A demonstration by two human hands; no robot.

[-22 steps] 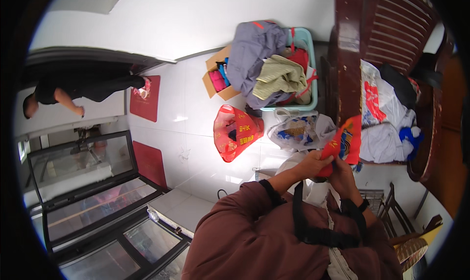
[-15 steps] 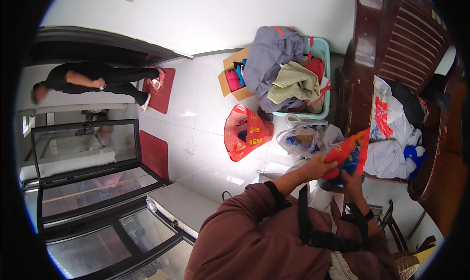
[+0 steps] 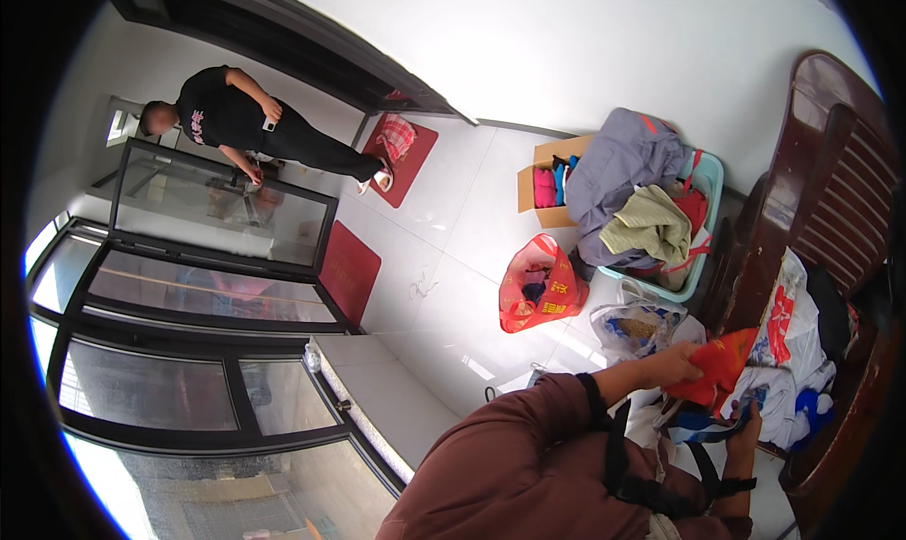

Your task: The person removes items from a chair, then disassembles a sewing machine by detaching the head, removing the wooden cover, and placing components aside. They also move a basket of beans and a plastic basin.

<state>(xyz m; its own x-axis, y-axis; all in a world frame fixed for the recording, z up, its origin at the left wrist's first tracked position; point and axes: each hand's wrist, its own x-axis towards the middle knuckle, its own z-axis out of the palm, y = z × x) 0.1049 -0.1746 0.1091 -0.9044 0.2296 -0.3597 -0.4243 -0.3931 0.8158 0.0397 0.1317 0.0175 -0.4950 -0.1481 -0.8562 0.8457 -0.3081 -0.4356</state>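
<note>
At lower right, before the wooden bench (image 3: 830, 191):

- Left hand (image 3: 681, 361): closed on the upper edge of a red cloth (image 3: 722, 370), fingers curled over the fabric, arm in a brown sleeve reaching forward.
- Right hand (image 3: 746, 425): lower and nearer the body, fingers pinching the bottom of the same bundle, where blue and white fabric shows; grip closed, though the thumb is hidden.
- Red cloth: held between both hands, off the floor, hanging just in front of the bench and above a heap of white and blue laundry (image 3: 793, 370) lying on the seat.
- Clear plastic bag (image 3: 637, 323): on the floor just left of the hands, something brownish inside.
- Red plastic bag (image 3: 540, 295): open, on the white tiled floor, apart from the hands.
- Teal basket (image 3: 710, 177): heaped with grey, beige and red clothes.
- Cardboard box (image 3: 540, 183): beside the basket, pink and blue items inside.
- Another person (image 3: 255, 130): in black, standing well apart by a glass cabinet.

Step in hand, as judged: sorting clothes, one piece lifted and being spread or checked. The next move calls for a steady two-handed hold and a free spot to set the piece down, either the bench or one of the containers.
</note>
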